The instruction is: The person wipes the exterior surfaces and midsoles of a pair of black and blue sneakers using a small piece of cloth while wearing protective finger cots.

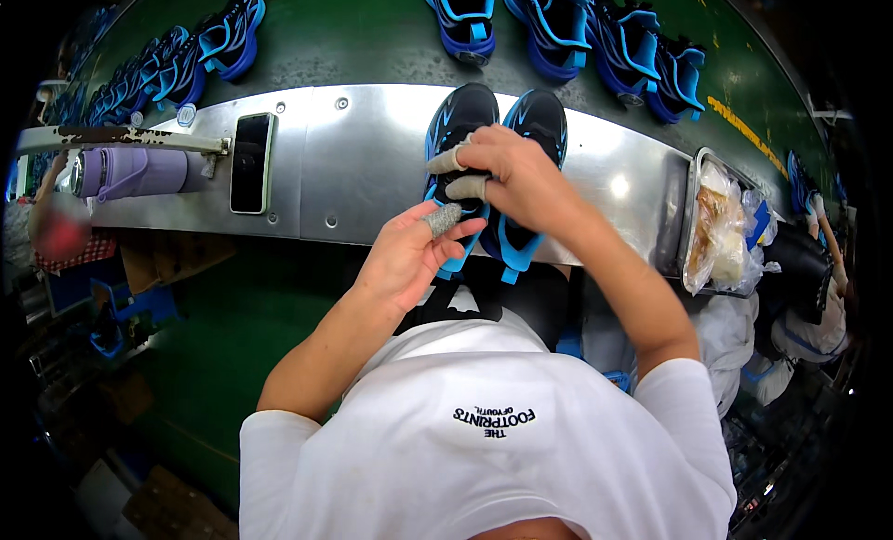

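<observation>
My R hand is bending over the L shoe, covered fingertips sitting slightly apart; my L hand is curling near its opening; can't tell if either's pinching. Said shoe is lying across the metal bench, adj. to the R shoe; a phone is lying farther L.

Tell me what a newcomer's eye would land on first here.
Probably the black-and-blue pair of shoes in the middle, with the left hand and right hand at the left shoe. Next, the purple bottle at far left, near a phone on the metal ledge.
</observation>
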Demonstrator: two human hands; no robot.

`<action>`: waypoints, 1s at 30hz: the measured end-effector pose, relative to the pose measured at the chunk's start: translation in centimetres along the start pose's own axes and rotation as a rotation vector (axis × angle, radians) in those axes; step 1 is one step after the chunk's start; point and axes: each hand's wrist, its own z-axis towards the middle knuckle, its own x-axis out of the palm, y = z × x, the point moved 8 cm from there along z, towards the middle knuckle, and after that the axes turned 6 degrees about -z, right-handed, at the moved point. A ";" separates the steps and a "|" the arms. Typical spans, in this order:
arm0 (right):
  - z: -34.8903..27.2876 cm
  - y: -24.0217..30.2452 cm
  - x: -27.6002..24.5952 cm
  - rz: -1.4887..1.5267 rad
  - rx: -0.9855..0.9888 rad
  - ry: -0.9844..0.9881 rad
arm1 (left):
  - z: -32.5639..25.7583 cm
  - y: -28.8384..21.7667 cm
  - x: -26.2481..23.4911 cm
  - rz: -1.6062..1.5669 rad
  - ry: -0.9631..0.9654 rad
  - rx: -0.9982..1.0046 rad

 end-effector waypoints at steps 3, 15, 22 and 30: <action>-0.5 0.5 0.1 -0.102 0.041 -0.084 | -0.1 0.2 -0.4 0.017 -0.035 -0.021; -0.2 0.9 0.9 -0.062 0.065 -0.081 | 0.2 0.0 -0.5 0.000 0.044 -0.028; 0.1 0.3 -0.3 0.013 0.177 -0.075 | -0.1 -0.1 -0.6 0.011 0.034 -0.025; -0.8 1.6 1.0 -0.194 0.054 -0.240 | -0.2 -0.1 -0.3 0.008 0.115 0.023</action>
